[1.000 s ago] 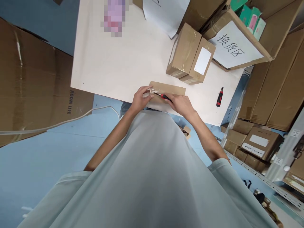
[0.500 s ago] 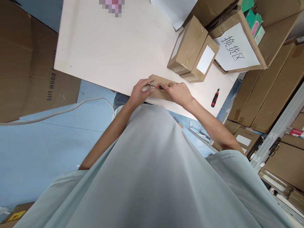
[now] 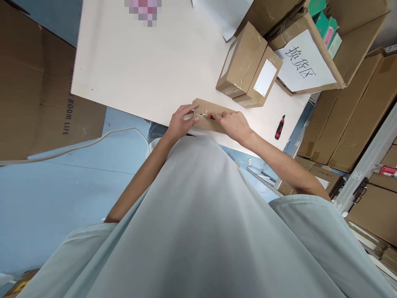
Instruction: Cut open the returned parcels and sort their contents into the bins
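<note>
A small, long cardboard box (image 3: 211, 124) with clear tape at its left end lies near the front edge of the white table. My left hand (image 3: 180, 121) grips that end, fingers on the far side and thumb on the near side. Closed in my right hand (image 3: 236, 125) is a utility knife (image 3: 210, 116) with a red and black handle. Its thin metal blade points left over the taped part of the box, and the rest of the handle is hidden under my fingers. To the right, a second red and black utility knife (image 3: 279, 127) lies on the table.
Two taped cardboard boxes (image 3: 245, 62) with white labels stand behind my right hand. Beyond them is a large open carton (image 3: 338, 68) with a handwritten sheet and green packets inside. A big carton (image 3: 40, 99) stands left of the table (image 3: 124, 54); a white cable (image 3: 93, 142) runs below.
My right hand has drawn the utility knife slightly right and nearer to me along the box. My left hand keeps its hold. The view has shifted a little.
</note>
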`<state>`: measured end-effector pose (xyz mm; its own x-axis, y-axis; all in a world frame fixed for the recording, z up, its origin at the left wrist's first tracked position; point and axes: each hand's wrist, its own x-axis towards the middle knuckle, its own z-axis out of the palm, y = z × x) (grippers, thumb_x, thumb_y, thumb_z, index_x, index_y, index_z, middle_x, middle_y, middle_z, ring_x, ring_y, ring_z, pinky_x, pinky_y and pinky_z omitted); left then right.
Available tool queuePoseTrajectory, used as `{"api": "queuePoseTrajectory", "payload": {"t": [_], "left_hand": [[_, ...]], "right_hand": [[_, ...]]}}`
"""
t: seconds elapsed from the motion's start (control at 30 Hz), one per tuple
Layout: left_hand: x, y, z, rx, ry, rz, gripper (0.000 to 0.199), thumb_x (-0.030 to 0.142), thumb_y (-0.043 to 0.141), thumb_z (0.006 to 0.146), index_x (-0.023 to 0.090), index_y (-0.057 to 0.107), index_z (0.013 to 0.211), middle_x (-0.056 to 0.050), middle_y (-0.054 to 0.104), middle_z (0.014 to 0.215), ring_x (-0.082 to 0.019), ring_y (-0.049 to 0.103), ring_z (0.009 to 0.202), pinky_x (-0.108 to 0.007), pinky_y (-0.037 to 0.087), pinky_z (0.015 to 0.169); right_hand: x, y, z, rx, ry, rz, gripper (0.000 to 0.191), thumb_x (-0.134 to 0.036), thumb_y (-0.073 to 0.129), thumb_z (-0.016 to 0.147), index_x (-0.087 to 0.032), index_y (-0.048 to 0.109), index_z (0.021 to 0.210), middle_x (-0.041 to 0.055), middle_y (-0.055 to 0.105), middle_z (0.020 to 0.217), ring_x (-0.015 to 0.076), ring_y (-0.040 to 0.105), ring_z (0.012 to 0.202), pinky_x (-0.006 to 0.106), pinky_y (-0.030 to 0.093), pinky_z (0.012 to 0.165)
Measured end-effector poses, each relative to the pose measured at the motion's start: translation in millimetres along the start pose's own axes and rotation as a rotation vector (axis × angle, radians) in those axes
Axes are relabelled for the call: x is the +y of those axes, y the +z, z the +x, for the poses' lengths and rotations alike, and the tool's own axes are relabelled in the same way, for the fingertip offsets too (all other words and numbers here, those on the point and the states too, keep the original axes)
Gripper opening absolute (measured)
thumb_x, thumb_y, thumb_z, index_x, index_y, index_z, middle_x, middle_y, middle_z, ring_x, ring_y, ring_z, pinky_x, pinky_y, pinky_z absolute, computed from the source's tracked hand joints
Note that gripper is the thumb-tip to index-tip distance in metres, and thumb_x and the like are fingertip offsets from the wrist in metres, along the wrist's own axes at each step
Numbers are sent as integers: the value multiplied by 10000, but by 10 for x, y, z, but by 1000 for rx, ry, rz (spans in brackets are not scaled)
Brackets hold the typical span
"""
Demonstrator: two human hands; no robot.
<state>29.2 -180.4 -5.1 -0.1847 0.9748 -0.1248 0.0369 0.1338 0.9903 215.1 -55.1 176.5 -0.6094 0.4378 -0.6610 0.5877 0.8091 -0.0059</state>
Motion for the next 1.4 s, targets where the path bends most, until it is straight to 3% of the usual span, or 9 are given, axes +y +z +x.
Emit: {"api": "queuePoseTrajectory", "payload": {"t": [0.13, 0.4, 0.53, 0.67, 0.83, 1.0, 1.13, 1.23, 1.4], "left_hand": [[2, 3, -6, -6, -3, 10, 667, 634, 791, 966, 275, 701, 1522, -140, 645, 1503, -311, 677, 1350, -473, 669, 1093], [48, -16, 17, -4, 21, 57, 649, 637, 777, 975, 264, 716, 1502, -134, 665, 1502, -303, 669, 1379, -500, 597, 1202], [53, -35, 27, -18, 18, 71, 671, 645, 768, 977, 254, 698, 1518, -149, 649, 1523, -303, 691, 1353, -493, 618, 1167], [30, -79, 44, -23, 27, 105, 693, 663, 756, 972, 231, 699, 1512, -160, 662, 1505, -301, 705, 1343, -509, 588, 1204], [1, -253, 16, -4, -20, 91, 789, 764, 761, 923, 220, 707, 1492, -188, 677, 1509, -322, 711, 1360, -541, 570, 1214], [-12, -566, -54, 1, -93, 161, 847, 826, 725, 915, 243, 676, 1527, -212, 635, 1563, -346, 718, 1350, -506, 657, 1072], [26, -847, -90, 36, -139, 286, 784, 793, 750, 910, 262, 703, 1485, -200, 587, 1594, -324, 718, 1288, -467, 678, 995], [82, -926, -90, 70, -162, 404, 642, 677, 793, 915, 269, 747, 1409, -170, 577, 1556, -268, 717, 1157, -440, 667, 968], [202, -565, 4, -11, -101, 380, 527, 365, 764, 931, 251, 723, 1443, -116, 669, 1340, -203, 700, 995, -386, 635, 930]], "right_hand": [[230, 169, -143, 19, 40, 29, 448, -240, 398, 1165, -203, 621, 1552, 205, 811, 1150, 334, 778, 979, 419, 495, 833], [1116, 752, -831, 9, 215, -14, 387, -394, 418, 1198, -249, 671, 1452, 179, 810, 1114, 298, 757, 937, 366, 427, 793], [1265, 1079, -827, 63, 252, 116, 366, -399, 463, 1185, -237, 675, 1436, 168, 796, 1223, 279, 747, 969, 318, 432, 760], [1144, 1432, -688, 152, 276, 398, 362, -366, 442, 1173, -210, 655, 1420, 156, 780, 1325, 277, 735, 1080, 310, 501, 827], [643, 1766, -568, 364, 351, 777, 407, -393, 338, 1164, -221, 602, 1422, 152, 744, 1432, 267, 691, 1254, 353, 508, 1084], [138, 1901, -342, 490, 544, 1075, 433, -485, 268, 1160, -266, 529, 1427, 109, 774, 1322, 250, 732, 1130, 334, 532, 1007], [-80, 1841, -173, 494, 549, 1193, 457, -553, 290, 1142, -267, 548, 1387, 62, 781, 1040, 261, 731, 928, 319, 530, 875], [-166, 1677, -155, 567, 546, 1217, 499, -598, 289, 1136, -253, 573, 1359, 38, 749, 937, 249, 694, 828, 303, 511, 800], [-101, 1285, -333, 689, 600, 1062, 508, -586, 294, 1152, -245, 604, 1366, 70, 778, 1018, 260, 703, 861, 318, 501, 811]]}}
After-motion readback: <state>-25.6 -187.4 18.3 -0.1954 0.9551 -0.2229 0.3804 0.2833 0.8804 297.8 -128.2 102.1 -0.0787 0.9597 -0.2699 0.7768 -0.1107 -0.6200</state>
